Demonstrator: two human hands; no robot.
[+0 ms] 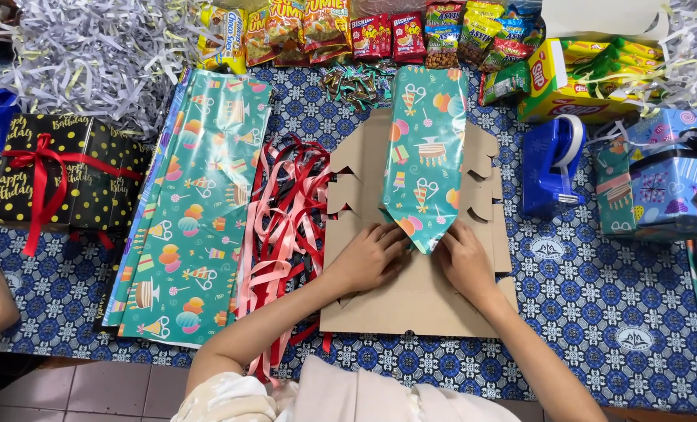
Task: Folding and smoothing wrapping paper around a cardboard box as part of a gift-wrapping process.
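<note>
Pressing both palms down now: my left hand (369, 256) and right hand (464, 262) flank the pointed flap of the teal wrapped box (425, 152), fingers flat and closed on its edges, pinning the fold against the flattened cardboard (411, 301) so the crease holds. Ribbons (286, 219) lie just left.

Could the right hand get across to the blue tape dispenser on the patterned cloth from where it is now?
Probably yes: the right hand presses the teal wrapped box, and only flat brown cardboard lies between it and the blue tape dispenser.
</note>
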